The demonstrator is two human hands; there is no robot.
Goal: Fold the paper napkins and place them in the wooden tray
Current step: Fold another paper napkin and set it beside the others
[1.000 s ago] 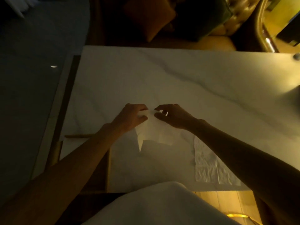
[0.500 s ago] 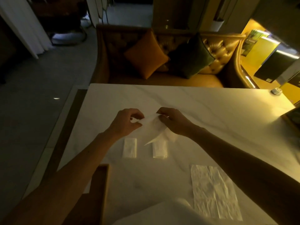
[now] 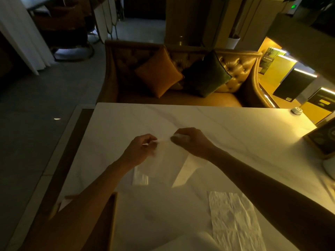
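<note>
Your left hand (image 3: 140, 151) & right hand (image 3: 191, 142) each grip the napkin (image 3: 163, 160) top edge, pinched, above surface (image 3: 226, 127) centre. Wooden tray (image 3: 111, 214) at near-left edge; flat napkin (image 3: 233, 221) near-right. Far half bare. Vs 0.5 s ago, napkin hangs wider, hiding one folded piece.

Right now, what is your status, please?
Left hand and right hand both pinch one napkin above the table. Wooden tray at left. Nothing blocks.

Dim room, warm yellow light from right; motion blur, wide-angle distortion.
</note>
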